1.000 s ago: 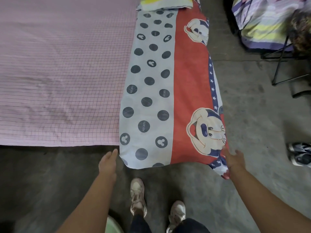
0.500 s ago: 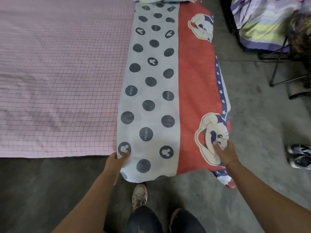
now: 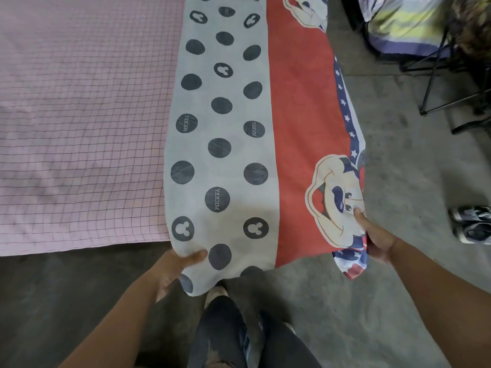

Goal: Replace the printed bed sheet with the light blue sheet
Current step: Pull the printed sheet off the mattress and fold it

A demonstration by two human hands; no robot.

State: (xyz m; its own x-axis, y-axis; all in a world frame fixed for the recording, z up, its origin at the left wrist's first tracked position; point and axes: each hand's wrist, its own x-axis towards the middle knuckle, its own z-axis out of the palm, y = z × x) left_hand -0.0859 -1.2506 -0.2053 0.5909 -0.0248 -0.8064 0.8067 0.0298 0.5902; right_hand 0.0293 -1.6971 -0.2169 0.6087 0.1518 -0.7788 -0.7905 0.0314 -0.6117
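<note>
**Both hands on the near corners**

The printed sheet (image 3: 239, 155), gathered into a long strip, runs away from the person along the right side of the pink checked bed cover (image 3: 79, 128), with its near end raised over the concrete floor (image 3: 398, 181). The left hand (image 3: 178, 266) pinches the dotted corner and the right hand (image 3: 377, 239) pinches the red corner, thumbs on top. It looks light, limp and sagging, so the corners are probably the best hold.

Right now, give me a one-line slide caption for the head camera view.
Left hand and right hand grip the near corners of the printed sheet, beside a pink checked sheet.
</note>
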